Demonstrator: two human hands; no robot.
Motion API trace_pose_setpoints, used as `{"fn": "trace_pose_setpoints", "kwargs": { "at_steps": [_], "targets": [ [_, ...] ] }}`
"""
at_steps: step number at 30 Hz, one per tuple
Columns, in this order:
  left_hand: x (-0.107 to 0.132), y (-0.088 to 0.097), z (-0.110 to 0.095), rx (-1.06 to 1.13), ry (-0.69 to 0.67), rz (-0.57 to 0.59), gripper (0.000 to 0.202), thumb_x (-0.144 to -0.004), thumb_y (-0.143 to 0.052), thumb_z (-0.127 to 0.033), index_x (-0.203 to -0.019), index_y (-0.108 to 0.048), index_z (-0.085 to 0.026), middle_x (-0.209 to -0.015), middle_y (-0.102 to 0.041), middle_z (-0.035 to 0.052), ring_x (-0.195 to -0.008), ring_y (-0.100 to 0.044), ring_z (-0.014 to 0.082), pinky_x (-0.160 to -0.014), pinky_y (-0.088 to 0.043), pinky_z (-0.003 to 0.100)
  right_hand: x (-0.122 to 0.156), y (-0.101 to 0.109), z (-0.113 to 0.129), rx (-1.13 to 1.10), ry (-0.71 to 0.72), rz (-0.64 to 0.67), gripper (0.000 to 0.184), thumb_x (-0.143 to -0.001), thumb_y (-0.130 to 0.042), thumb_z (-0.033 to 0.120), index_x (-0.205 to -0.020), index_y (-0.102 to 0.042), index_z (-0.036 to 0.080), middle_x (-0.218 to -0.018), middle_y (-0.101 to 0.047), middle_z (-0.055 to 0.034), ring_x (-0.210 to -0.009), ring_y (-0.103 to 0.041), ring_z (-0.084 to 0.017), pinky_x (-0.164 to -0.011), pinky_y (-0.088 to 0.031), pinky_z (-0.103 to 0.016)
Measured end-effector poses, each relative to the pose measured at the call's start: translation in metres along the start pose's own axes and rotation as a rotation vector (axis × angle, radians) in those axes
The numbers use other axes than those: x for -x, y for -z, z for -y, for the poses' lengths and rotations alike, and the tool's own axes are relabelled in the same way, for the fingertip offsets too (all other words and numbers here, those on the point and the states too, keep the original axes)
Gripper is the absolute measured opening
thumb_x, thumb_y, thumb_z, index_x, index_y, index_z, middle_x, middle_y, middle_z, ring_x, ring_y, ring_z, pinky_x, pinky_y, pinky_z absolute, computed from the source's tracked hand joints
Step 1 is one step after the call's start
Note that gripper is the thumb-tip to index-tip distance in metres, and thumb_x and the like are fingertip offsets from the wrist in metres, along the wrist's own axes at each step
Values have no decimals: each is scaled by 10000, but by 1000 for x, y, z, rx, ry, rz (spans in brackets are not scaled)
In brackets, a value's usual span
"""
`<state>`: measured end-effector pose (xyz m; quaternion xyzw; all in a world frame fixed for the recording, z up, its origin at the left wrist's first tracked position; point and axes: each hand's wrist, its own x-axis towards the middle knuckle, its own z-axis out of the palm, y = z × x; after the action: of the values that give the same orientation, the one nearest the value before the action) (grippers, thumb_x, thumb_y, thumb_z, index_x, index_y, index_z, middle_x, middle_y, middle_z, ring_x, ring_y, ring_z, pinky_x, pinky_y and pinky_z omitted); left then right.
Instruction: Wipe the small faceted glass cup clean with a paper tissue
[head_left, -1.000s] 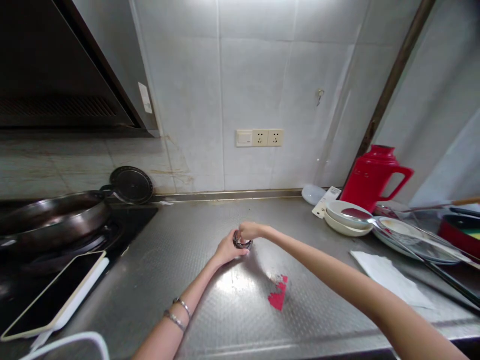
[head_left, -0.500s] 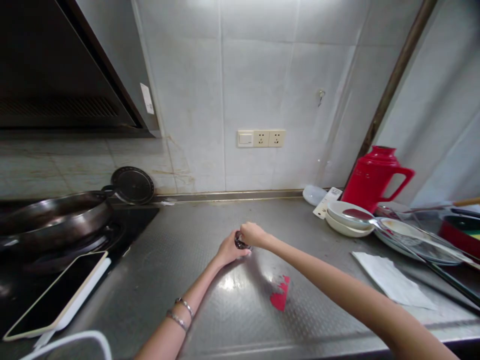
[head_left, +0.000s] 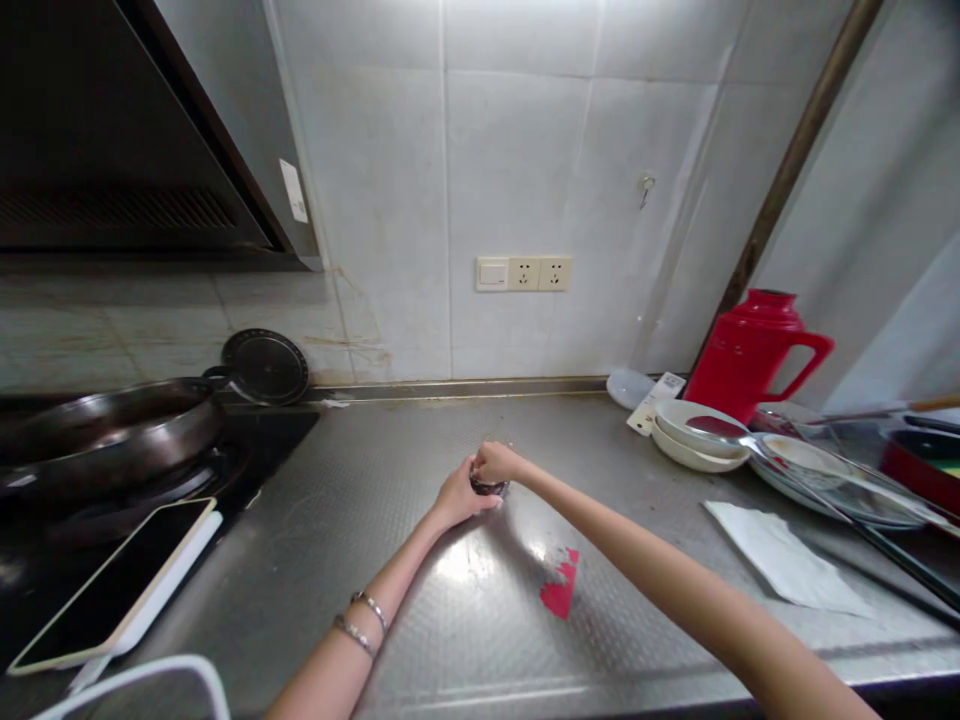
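Observation:
Near the middle of the metal counter, my left hand (head_left: 459, 496) curls around the side of a small dark round container (head_left: 489, 488) with a speckled rim. The bracelets on my left wrist hang well behind it. My right hand (head_left: 496, 463) is closed over the container's top, fingers bent down at its opening. What those fingers pinch is hidden. A torn piece of red paper (head_left: 559, 588) lies on the counter in front of the hands.
To the left, a phone (head_left: 112, 590) rests beside a pan (head_left: 112, 440) on the stove. At the right stand a red thermos (head_left: 742, 350), stacked white bowls (head_left: 694, 450) and plates with utensils. A white napkin (head_left: 784, 555) lies near the front edge.
My right hand has shifted slightly left over the container. My left hand keeps its hold in about the same place.

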<state>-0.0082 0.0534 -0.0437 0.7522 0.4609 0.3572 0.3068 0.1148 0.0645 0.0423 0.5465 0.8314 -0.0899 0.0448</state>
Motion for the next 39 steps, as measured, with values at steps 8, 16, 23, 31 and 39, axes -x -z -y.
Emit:
{"fn": "trace_pose_setpoints", "kwargs": {
  "at_steps": [8, 16, 23, 31, 39],
  "targets": [
    [-1, 0, -1, 38, 3, 23, 660, -520, -807, -250, -1105, -506, -190, -1042, -675, 50, -931, -634, 230, -801, -463, 319, 5, 17, -10, -48, 108, 76, 187, -719, -587, 158, -813, -747, 129, -688, -686, -43, -630, -595, -136, -525, -365, -182],
    [-2, -4, 5, 72, -18, 6, 704, -516, -813, -288, -1129, -482, -185, -1051, -645, 59, -954, -615, 225, -830, -449, 320, 42, 24, -37, -34, 207, -278, 306, -939, -402, 228, -1118, -650, 221, -1071, -645, -102, -988, -566, -172, -778, -399, -233],
    [3, -8, -5, 92, 1, -35, 742, -510, -807, -229, -1135, -413, -161, -1065, -622, 79, -962, -606, 225, -833, -451, 333, 52, 7, -50, 312, 645, -368, 266, -955, -408, 220, -1086, -640, 221, -1038, -665, -84, -1006, -490, -199, -760, -368, -282],
    [11, 1, -20, -23, -226, -154, 815, -551, -800, -216, -1242, -368, -186, -1240, -532, 133, -1149, -524, 269, -980, -404, 421, 54, 13, -56, 550, 756, -321, 172, -919, -471, 205, -936, -638, 167, -964, -673, -75, -950, -488, -207, -666, -331, -291],
    [10, 12, -15, -192, -438, -185, 795, -614, -744, -165, -1296, -340, -216, -1327, -475, 138, -1261, -443, 279, -1060, -358, 448, 68, 6, -46, 580, 618, -412, 320, -833, -518, 115, -1148, -551, 161, -1216, -602, -85, -984, -490, -222, -702, -358, -317]
  ]
}}
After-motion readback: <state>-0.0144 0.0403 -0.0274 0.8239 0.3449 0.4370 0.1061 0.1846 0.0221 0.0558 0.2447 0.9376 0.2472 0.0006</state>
